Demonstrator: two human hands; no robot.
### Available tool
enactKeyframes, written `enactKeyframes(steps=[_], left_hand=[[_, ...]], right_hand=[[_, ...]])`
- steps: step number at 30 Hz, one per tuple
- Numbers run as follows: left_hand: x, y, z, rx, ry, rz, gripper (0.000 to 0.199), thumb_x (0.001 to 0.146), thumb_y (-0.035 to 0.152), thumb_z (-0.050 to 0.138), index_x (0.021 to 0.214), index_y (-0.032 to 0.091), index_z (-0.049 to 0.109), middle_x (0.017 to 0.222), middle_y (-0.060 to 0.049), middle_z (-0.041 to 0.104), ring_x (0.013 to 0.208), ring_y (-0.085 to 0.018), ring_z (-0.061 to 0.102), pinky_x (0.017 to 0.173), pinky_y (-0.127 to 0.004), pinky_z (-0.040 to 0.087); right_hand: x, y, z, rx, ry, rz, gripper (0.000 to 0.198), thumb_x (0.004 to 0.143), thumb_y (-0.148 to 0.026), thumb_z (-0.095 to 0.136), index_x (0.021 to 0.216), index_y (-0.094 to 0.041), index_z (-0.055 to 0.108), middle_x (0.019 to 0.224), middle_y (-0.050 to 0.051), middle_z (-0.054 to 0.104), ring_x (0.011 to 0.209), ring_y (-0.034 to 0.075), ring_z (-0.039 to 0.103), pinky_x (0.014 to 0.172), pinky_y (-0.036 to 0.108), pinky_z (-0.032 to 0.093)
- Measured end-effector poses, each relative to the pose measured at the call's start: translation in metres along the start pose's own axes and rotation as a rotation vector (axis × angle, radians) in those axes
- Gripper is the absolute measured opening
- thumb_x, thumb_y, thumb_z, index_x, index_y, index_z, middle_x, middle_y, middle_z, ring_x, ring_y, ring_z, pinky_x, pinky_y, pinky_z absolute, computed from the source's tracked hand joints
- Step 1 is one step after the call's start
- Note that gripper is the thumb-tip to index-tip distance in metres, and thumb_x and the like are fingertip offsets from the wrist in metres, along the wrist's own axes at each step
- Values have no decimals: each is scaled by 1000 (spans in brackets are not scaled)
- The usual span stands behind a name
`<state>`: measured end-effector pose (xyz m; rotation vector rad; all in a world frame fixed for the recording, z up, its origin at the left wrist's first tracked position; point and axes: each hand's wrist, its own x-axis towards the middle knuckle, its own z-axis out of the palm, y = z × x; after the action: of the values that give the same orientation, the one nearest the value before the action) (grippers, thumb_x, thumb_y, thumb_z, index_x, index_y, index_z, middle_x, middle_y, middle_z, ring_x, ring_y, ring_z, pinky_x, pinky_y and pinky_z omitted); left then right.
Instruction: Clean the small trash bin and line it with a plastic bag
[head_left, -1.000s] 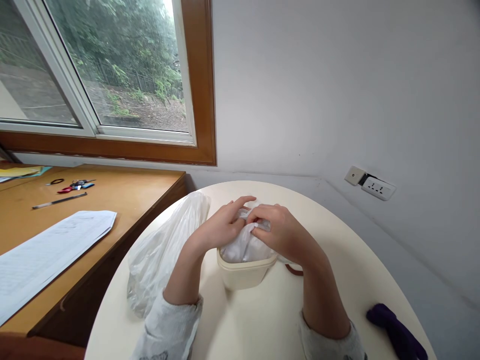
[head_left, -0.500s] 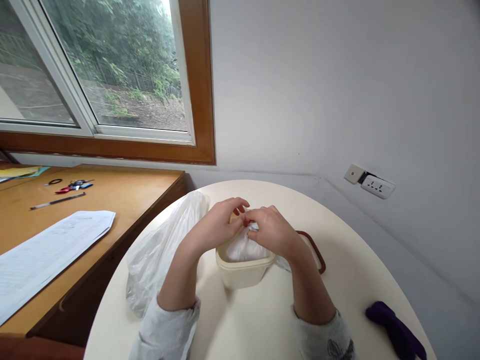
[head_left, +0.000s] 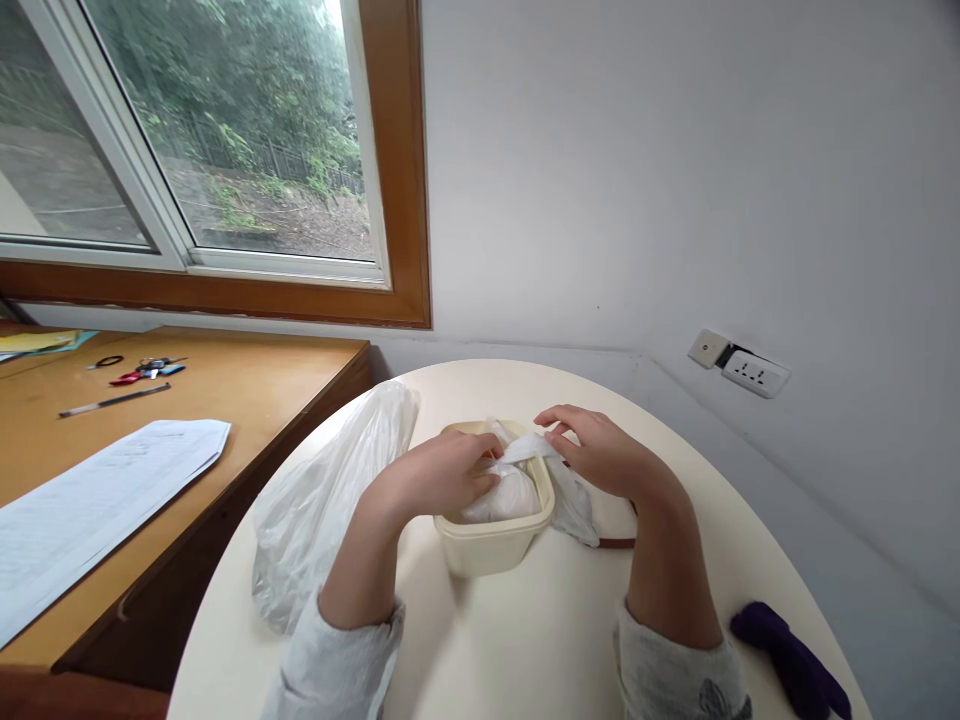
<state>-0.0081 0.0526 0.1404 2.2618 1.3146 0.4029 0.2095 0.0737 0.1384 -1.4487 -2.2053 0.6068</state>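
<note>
A cream plastic container stands on the round table, with a white plastic bag bunched inside it. My left hand reaches over the container's left side, its fingers closed on the bag's upper part. To the right, my right hand pinches a stretched strip of the same bag between thumb and fingers. That strip crosses the container's right rim, and a loose part hangs down outside. What is inside the bag is hidden. Partly behind my right wrist lies a brown-rimmed lid.
A crumpled clear plastic bag lies on the left of the round table. A dark purple cloth item is at its right edge. The wooden desk holds papers, a pen and keys.
My right hand has moved right, away from my left hand, drawing a strip of the white bag across the container's rim. My left hand stays over the container.
</note>
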Motion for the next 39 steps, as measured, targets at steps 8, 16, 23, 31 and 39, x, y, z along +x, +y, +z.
enactKeyframes(steps=[8, 16, 23, 31, 39], left_hand=[[2, 5, -1, -1, 50, -21, 26, 83, 37, 40, 96, 23, 58, 92, -4, 64, 79, -20, 58, 66, -29, 43], [4, 16, -3, -192, 252, -16, 32, 81, 44, 45, 105, 23, 55, 82, -2, 63, 77, -18, 58, 67, -28, 43], [8, 14, 1, -143, 354, 5, 27, 82, 39, 45, 64, 19, 44, 56, 5, 42, 54, -10, 39, 51, -24, 31], [7, 14, -5, -212, 482, 11, 20, 84, 28, 43, 67, 18, 47, 61, 4, 43, 59, -11, 40, 54, -23, 32], [7, 17, -7, -563, 395, 157, 15, 82, 20, 45, 88, 17, 58, 98, -3, 61, 87, -15, 54, 76, -26, 41]], right_hand=[[7, 12, 4, -133, -214, -11, 13, 76, -29, 50, 77, -23, 61, 87, 2, 65, 80, 19, 56, 67, 29, 40], [9, -11, 0, 78, 470, -137, 11, 74, -17, 49, 78, -23, 57, 81, -3, 63, 79, 15, 57, 70, 26, 39], [10, -39, 14, 28, 632, -466, 21, 73, -6, 48, 83, -22, 57, 84, -2, 64, 82, 15, 57, 83, 31, 37], [20, -7, 11, 73, 681, -10, 35, 78, -27, 52, 113, -24, 51, 114, 7, 57, 107, 24, 52, 92, 44, 36], [31, 15, 22, 346, 250, 120, 53, 80, -35, 46, 132, -29, 36, 119, 9, 57, 102, 25, 57, 85, 44, 44]])
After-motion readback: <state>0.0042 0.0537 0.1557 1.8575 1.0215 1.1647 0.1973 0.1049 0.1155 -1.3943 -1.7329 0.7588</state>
